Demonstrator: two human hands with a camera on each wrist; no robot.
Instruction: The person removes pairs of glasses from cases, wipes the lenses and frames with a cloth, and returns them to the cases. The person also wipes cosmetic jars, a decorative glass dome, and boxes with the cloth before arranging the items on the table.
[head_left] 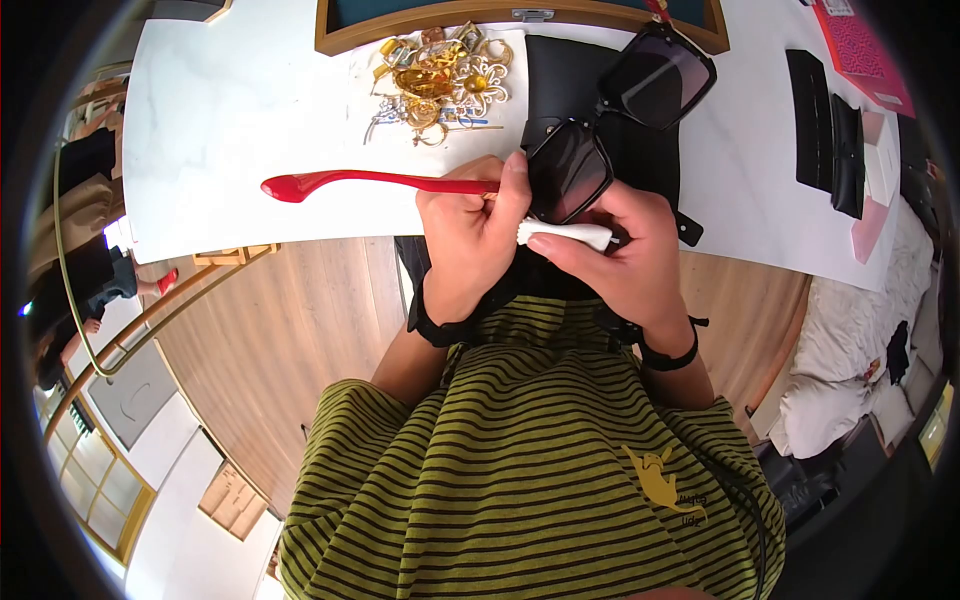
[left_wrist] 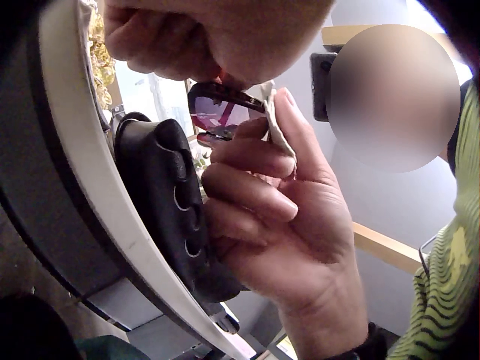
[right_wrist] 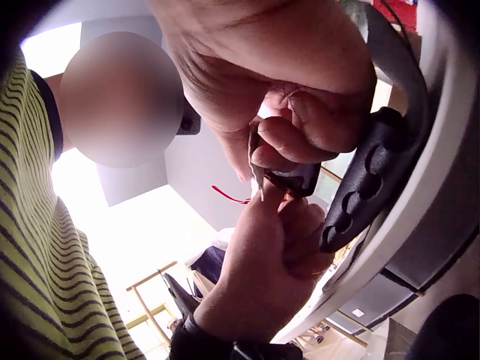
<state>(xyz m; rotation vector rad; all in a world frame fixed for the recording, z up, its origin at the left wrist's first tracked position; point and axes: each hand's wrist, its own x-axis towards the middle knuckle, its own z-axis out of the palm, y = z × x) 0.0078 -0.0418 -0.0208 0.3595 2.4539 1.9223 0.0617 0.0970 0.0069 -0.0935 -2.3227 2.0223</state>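
Dark sunglasses (head_left: 572, 170) with a black frame, purplish lenses and red temples are held close above the table's front edge. My left hand (head_left: 466, 228) grips the red temple (head_left: 370, 181) by the hinge, thumb on top; the temple points out to the left. With my right hand (head_left: 645, 245) I pinch a white cloth (head_left: 568, 234) at the lower edge of the nearer lens. In the left wrist view the folded cloth (left_wrist: 278, 135) sits between the right thumb and fingers, right beside the lens (left_wrist: 221, 114). The right fingers behind the lens are partly hidden in the head view.
A black leather-like piece (head_left: 560, 75) lies on the white table (head_left: 250, 120) under the glasses. Gold and silver jewellery (head_left: 430, 82) is piled to its left. A wooden box (head_left: 420, 32) stands behind. Black cases (head_left: 848, 150) and a pink box (head_left: 862, 55) are at the right.
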